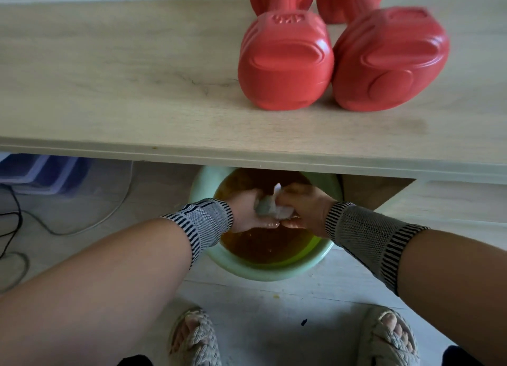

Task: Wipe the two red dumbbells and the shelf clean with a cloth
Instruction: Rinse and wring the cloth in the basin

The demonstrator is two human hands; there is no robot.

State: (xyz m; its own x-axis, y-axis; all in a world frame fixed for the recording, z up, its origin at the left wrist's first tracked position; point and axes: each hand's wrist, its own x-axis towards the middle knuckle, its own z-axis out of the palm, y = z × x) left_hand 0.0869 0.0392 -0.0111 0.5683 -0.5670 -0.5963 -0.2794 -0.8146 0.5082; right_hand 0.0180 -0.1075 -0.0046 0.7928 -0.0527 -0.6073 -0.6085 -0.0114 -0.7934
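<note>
Two red dumbbells [285, 61] [389, 61], one cloth [270, 206], two hands [247, 212] [307, 212]

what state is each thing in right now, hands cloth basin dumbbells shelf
left hand: grips the cloth over the basin
right hand: grips the cloth too
cloth: bunched up between both hands
basin: on the floor, partly under the shelf, holding brownish water
left dumbbell: lying on the shelf, untouched
right dumbbell: lying beside it, touching or nearly so
shelf: bare wood left of the dumbbells
</note>
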